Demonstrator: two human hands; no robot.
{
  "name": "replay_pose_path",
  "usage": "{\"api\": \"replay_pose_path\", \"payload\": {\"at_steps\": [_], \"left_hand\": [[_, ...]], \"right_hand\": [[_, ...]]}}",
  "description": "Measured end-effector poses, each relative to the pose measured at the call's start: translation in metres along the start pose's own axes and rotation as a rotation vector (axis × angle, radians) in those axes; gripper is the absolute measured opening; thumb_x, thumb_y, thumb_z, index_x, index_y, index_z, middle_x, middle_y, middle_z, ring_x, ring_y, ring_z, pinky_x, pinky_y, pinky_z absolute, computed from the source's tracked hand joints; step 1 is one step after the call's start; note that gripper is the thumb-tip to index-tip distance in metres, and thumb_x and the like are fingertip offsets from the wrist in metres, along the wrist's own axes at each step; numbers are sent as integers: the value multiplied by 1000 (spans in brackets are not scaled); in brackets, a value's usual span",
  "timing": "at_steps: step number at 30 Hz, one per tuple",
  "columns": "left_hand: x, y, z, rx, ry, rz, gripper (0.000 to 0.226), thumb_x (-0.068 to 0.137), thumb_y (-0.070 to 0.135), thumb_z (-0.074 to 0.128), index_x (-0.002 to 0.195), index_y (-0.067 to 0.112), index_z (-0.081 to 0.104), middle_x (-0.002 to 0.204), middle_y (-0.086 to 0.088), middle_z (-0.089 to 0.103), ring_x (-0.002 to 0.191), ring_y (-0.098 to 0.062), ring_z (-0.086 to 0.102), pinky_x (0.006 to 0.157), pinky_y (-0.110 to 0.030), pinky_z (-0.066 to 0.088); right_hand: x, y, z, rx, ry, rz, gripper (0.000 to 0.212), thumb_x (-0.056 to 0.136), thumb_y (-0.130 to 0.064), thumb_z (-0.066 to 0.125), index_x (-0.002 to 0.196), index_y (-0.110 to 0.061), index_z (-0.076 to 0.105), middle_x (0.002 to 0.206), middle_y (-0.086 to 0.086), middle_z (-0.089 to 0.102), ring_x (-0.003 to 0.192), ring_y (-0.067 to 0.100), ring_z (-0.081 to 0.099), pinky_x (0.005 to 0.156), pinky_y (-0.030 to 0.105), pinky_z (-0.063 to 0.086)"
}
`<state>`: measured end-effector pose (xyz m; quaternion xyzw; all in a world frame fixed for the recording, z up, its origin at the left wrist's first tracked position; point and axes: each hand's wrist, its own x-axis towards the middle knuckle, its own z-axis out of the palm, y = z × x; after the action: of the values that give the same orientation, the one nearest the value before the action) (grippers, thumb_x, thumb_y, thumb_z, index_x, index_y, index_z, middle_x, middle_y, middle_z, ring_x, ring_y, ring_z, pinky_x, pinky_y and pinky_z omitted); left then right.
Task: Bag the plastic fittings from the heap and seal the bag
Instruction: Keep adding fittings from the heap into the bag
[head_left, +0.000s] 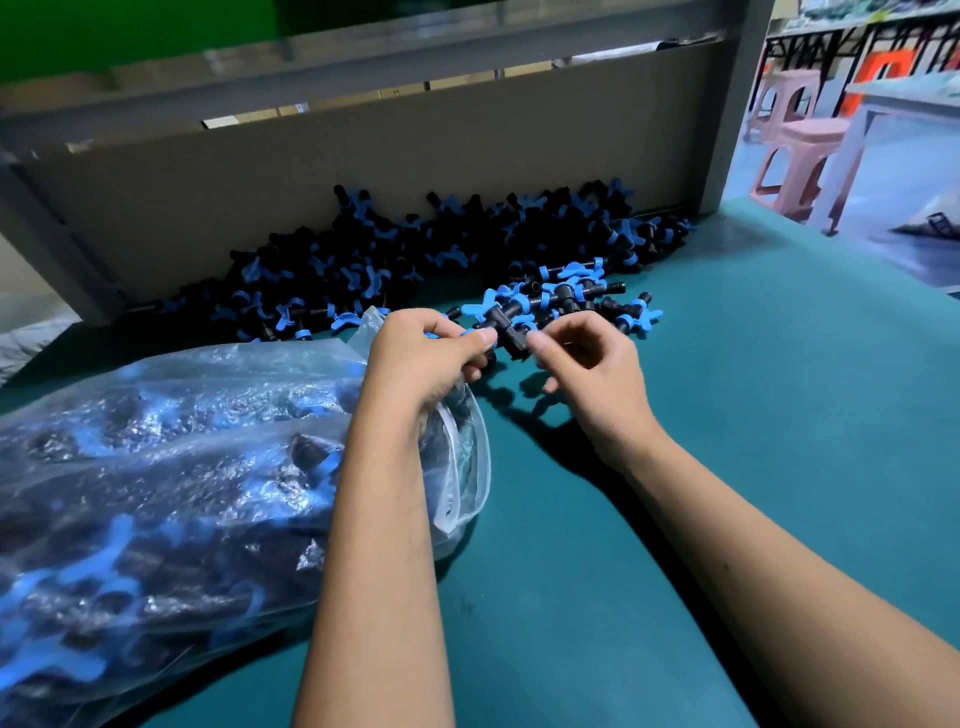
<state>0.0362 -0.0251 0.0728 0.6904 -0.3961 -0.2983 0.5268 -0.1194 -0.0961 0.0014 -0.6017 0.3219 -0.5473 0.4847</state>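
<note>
Most of the clear bag (171, 467) at the left looks full of black-and-blue fittings, so I judge the filling well along, yet its mouth by the left wrist gapes unsealed and the zip strip is not pressed together. Just right of it, the left hand (431, 358) curls its fingers round a black fitting (506, 332), and the right hand (582, 364) pinches the same piece from the other side, its lower fingers loosely bent. Behind the hands a large heap (467, 254) lies along the grey back panel (363, 171), so much is left to bag. Rightward the green table (753, 415) offers open room up to its far right edge, beyond which stands a pink stool (795, 135).
</note>
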Motion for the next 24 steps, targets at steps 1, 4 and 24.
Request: {"api": "replay_pose_path", "payload": {"at_steps": [1,4,24], "left_hand": [[0,1,0,-8,4,3,23,85,18,84,80,2,67,62,-5,73,52,-13,62,51,-21,45],[-2,3,1,-4,-11,13,26,86,21,84,82,1,67,64,-6,74,51,-12,63,47,-17,44],[-14,38,-15,-329,95,354,22,98,19,67,77,13,63,70,2,55,57,-2,44,54,-11,36]], "right_hand": [[-2,-1,3,-57,-54,-29,30,80,-32,84,93,-14,63,85,-5,67,74,17,64,59,38,58],[-5,-3,5,-206,-95,-116,37,73,-25,90,95,-17,62,88,-10,67,78,15,66,68,43,59],[-3,-11,4,665,-2,473,10,96,-15,64,100,-6,66,91,19,73,63,14,63,54,17,53]]}}
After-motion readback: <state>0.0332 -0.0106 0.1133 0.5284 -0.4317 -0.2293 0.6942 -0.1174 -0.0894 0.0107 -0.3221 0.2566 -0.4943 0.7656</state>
